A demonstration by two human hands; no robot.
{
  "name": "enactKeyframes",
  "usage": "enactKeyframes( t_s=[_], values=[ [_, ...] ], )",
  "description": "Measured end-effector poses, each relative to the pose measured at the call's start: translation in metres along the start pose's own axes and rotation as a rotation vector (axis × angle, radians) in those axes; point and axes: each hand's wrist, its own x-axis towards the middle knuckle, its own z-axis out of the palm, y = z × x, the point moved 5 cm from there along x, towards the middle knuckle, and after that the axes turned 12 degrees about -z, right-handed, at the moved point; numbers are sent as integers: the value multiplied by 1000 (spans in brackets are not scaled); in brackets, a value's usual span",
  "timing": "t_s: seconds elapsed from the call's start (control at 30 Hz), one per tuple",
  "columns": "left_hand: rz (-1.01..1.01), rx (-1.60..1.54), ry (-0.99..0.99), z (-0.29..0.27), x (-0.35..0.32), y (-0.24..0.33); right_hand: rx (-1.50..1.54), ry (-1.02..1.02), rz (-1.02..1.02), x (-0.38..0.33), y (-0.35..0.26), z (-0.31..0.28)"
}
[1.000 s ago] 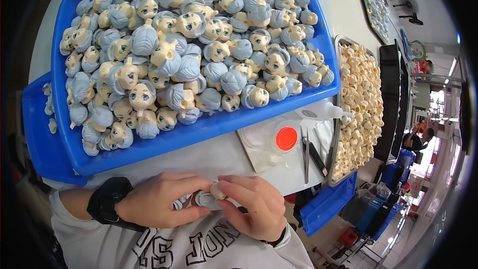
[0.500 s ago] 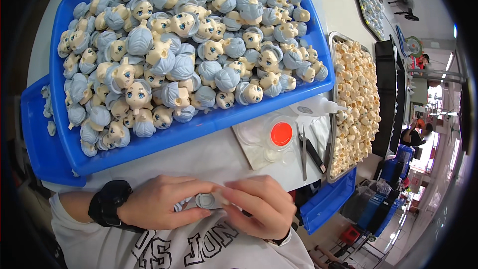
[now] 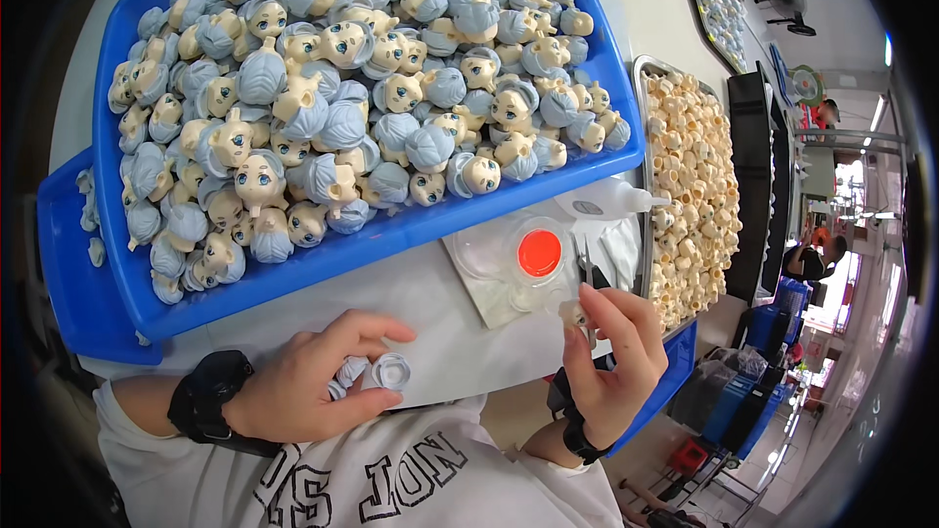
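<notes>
My left hand (image 3: 303,386), with a black watch on its wrist, holds a small doll head with pale blue hair (image 3: 377,372) low over the white table sheet, near my chest. My right hand (image 3: 611,357) is off to the right, its fingertips pinching a small cream piece (image 3: 570,313) beside a clear round dish with an orange-red centre (image 3: 538,254). Thin dark tweezers (image 3: 587,269) lie next to that dish.
A big blue tray (image 3: 411,230) heaped with several blue-haired doll heads fills the upper view, over another blue tray (image 3: 68,284) at the left. A metal tray of cream parts (image 3: 694,186) and a white squeeze bottle (image 3: 611,200) sit right. Another person (image 3: 817,254) is far right.
My right hand left the doll head it shared with the left hand and moved right and up to the dish, now pinching a small cream piece. The left hand keeps the head.
</notes>
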Motion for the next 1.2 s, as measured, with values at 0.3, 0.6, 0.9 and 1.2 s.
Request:
enactKeyframes(
  t_s=[0.3,0.6,0.9,1.2],
  values=[
    [79,71,-10,-4,0,3,-9,-22,-9,0,0,3],
    [99,16,99,-8,-2,3,-9,38,13,-3,2,3],
    [28,-102,143,-8,-2,1,37,91,79,-9,4,2],
    [134,12,112,-9,-1,6,560,32,-181,3,-44,34]
  ],
)
